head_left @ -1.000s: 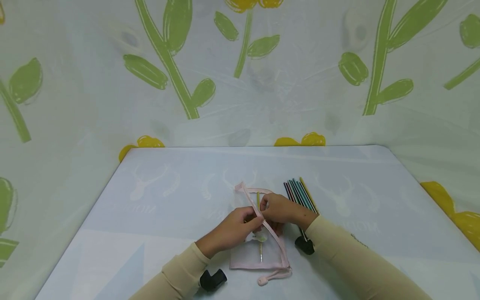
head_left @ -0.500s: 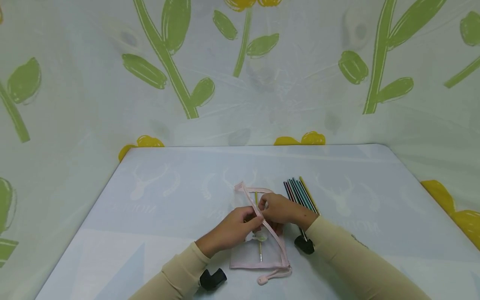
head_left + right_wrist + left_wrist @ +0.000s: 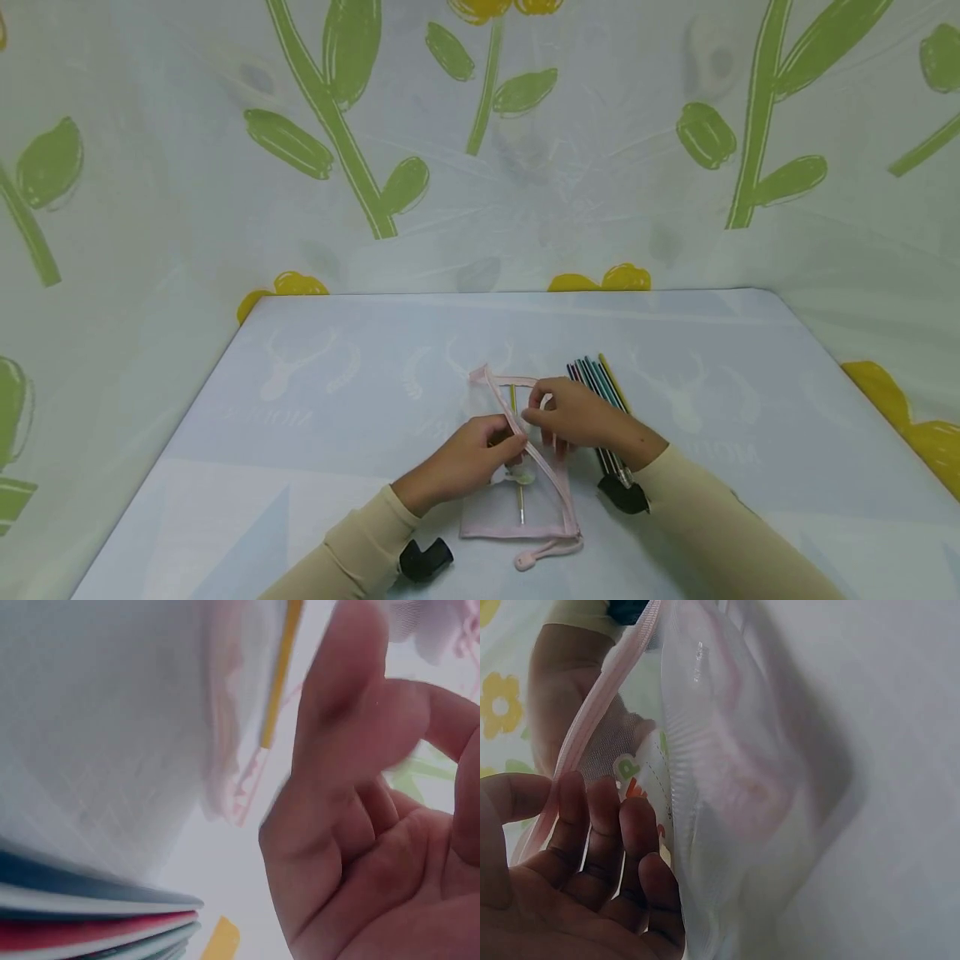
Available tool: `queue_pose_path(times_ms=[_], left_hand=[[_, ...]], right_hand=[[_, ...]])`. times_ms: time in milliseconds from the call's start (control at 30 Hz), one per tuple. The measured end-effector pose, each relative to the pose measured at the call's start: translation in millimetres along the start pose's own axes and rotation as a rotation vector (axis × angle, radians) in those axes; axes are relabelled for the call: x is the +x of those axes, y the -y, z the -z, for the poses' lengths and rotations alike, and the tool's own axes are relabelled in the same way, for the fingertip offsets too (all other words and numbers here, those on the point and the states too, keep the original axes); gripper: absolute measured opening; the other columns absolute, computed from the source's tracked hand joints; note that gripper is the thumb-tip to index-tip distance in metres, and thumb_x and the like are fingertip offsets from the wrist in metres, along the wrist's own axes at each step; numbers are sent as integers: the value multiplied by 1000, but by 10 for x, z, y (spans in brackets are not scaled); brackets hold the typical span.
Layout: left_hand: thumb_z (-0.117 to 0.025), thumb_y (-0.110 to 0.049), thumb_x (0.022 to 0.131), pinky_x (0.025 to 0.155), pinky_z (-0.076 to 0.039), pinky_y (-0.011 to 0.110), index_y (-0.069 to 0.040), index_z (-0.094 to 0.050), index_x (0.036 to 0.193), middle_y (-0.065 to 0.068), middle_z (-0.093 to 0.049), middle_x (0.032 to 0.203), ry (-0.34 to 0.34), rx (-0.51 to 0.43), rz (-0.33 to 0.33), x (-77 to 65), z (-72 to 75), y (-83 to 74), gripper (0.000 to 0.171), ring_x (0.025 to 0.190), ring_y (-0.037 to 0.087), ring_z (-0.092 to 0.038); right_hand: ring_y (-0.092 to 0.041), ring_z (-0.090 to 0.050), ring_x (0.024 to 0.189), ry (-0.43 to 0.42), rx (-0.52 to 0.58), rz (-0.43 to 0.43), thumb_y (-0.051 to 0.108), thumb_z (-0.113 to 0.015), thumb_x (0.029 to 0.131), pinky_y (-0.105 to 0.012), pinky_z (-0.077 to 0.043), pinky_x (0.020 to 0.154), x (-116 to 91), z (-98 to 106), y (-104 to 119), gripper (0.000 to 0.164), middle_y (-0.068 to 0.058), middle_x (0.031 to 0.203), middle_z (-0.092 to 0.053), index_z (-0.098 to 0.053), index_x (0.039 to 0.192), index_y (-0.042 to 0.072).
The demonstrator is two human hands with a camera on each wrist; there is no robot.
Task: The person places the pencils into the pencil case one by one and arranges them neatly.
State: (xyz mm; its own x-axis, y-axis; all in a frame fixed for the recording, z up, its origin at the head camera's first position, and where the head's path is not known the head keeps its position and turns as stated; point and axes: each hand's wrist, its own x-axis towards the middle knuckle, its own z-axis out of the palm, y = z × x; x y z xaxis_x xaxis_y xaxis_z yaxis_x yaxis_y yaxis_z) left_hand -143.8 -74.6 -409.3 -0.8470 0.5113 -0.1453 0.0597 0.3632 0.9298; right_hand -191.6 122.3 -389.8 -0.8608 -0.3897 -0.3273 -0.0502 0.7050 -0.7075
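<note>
A see-through mesh pouch [image 3: 487, 512] with a pink zipper edge [image 3: 585, 727] lies in the middle of the table. My left hand [image 3: 467, 457] pinches that edge between thumb and forefinger and holds the mouth apart. Inside is a slim yellow stick [image 3: 522, 504], pencil-like with a silvery lower end; fingers and zipper cover its middle. My right hand [image 3: 581, 413] hovers over the pouch's right side, fingers loosely bent, with nothing between them. In the right wrist view, the stick's yellow end [image 3: 283, 675] shows just left of my right fingers.
Several slim pencil-like sticks [image 3: 600, 387] in dark, teal and yellow lie side by side, partly under my right forearm. A pink zipper pull [image 3: 527, 561] trails off the pouch's near edge. Black wrist mounts [image 3: 426, 560] sit at both wrists. A flower-patterned sheet [image 3: 600, 208] stands behind the table.
My right hand has drawn out of the pouch's mouth, moving up and to the right. My left hand, the pouch and the yellow stick stay in place.
</note>
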Motion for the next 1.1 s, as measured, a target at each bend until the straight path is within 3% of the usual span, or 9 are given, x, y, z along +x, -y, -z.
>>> queue_pose_path(times_ms=[233,400,900,1100], left_hand=[[-52,-32,104,65,-49,26,-6,-66,103,3,-66,91,-1,-1,7,3,-9,13,29,82,13,-58],[-51,-32,104,63,-48,26,-9,-66,101,-1,-65,89,1,-2,5,5,-15,43,27,81,13,-58],[-52,-32,103,62,-48,25,-10,-65,98,-1,-64,88,-11,6,1,-4,10,28,26,80,13,-58],[-52,-32,103,63,-48,25,-9,-65,99,-1,-65,88,-7,2,-2,-7,10,28,27,80,12,-58]], right_hand=[[-18,-60,47,-108,-18,72,23,-63,98,-30,-46,49,-111,96,-39,12,-4,67,-62,-59,97,11],[-23,-61,49,-138,-30,102,23,-62,99,-34,-47,50,-173,178,-87,13,-6,70,-63,-60,99,10],[-15,-56,51,-205,-156,108,21,-63,99,-31,-50,50,-223,273,-163,14,-4,72,-60,-59,101,8],[-13,-50,54,-234,-256,99,23,-63,98,-30,-44,50,-221,287,-209,14,-1,67,-55,-60,98,9]])
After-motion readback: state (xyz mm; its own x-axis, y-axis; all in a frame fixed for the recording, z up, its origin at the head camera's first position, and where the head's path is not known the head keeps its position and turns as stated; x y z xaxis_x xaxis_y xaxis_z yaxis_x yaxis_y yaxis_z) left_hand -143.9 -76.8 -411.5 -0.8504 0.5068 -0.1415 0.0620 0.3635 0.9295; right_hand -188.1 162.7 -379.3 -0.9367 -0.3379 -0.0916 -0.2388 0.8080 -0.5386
